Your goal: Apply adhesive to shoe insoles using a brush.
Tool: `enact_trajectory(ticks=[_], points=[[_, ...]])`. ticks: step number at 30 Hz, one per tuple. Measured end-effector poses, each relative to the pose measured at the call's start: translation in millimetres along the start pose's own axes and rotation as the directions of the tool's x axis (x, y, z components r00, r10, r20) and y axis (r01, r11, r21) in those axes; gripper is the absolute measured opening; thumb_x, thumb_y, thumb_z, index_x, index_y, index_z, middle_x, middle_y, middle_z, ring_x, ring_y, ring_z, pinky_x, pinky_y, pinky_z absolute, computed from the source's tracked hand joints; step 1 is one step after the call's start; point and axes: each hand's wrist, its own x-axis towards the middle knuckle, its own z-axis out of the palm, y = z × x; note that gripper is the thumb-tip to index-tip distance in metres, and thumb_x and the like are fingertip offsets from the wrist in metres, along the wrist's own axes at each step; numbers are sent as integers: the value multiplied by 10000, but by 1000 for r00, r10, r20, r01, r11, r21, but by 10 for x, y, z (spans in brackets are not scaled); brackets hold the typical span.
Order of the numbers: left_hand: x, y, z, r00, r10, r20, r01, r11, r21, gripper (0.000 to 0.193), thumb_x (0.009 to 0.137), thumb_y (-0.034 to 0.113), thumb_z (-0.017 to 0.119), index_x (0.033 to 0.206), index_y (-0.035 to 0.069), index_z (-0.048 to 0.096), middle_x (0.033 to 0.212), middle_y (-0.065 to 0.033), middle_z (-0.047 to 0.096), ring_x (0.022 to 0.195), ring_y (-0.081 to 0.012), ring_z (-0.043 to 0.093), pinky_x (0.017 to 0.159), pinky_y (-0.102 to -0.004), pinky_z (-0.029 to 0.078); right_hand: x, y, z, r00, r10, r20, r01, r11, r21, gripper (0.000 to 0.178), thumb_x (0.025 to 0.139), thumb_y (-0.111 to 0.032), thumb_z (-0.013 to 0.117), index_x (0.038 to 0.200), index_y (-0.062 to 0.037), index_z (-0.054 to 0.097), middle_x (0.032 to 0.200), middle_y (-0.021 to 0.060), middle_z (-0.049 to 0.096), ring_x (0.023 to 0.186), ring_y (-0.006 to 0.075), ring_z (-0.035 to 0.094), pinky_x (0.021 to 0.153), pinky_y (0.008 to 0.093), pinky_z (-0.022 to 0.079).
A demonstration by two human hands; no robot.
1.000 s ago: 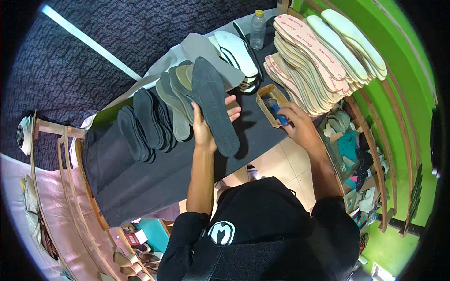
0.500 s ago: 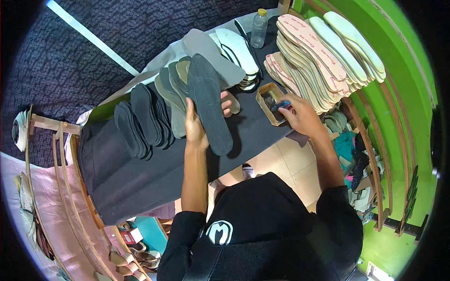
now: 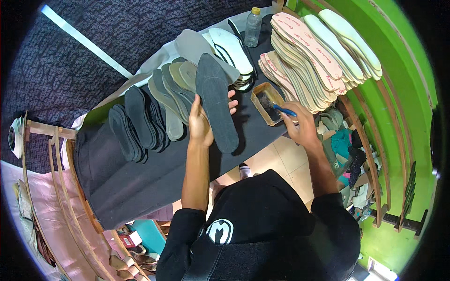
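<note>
"Two hands, both taken: what is in each?"

"My left hand (image 3: 200, 125) spreads palm-up under a dark insole (image 3: 216, 105), thumb along one side, fingertips past the other. It is left of the tub (image 3: 273, 92), apart from it. My right hand (image 3: 303, 125) pinches a blue tool (image 3: 286, 111) at the tub's right rim, working end down inside."

"What looks likeliest to go wrong?"

"Tipping, I think. The tub sits near the edge of the table (image 3: 117, 187), and my right hand is just beside its rim; a careless wrist could drag it over."

"And the insole?"

"Both ends stick out past my palm, so a loose left grip could let it slide or turn. Its far end overlaps the grey pad (image 3: 188, 44), left of the tub; I can't tell whether they touch."

"Would drips matter?"

"They might. Dark stuff lies in the tub, how wet I can't tell. An overloaded tool could drop some between tub and insole. The pink stack (image 3: 307, 40), right of the tub, is near my right fingers, so a wide swing might smear it."

"And the bottle (image 3: 253, 29)?"

"Upright beyond the tub, well apart from both hands; less of a worry."
</note>
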Motion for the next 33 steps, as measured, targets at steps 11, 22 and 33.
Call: enact_trajectory(ticks=[11, 22, 33], points=[[4, -55, 52, 1000, -27, 7, 26, 999, 30, 710, 1031, 520, 160, 1404, -32, 403, 1317, -273, 545, 1064, -337, 638, 936, -433, 522, -84, 2, 142, 946, 77, -315, -68, 997, 42, 167, 808, 61, 671, 970, 32, 646, 924, 163, 663, 819, 263, 659, 742, 324, 523], [-21, -90, 27, 999, -34, -25, 35, 998, 54, 702, 1035, 507, 153, 1400, -39, 402, 1301, -270, 559, 1058, -337, 640, 930, -422, 527, -191, 94, 287, 944, 165, -287, -155, 986, 60, 149, 823, 8, 685, 969, 18, 658, 927, 160, 661, 823, 256, 661, 738, 313, 519], [-38, -98, 80, 998, -49, -41, 51, 997, 51, 709, 1036, 513, 138, 1384, -32, 429, 1271, -234, 593, 1036, -311, 651, 918, -409, 522, -147, 102, 293, 946, 134, -296, -124, 991, 53, 140, 823, 14, 681, 959, 18, 652, 919, 157, 658, 808, 248, 656, 728, 315, 518]])
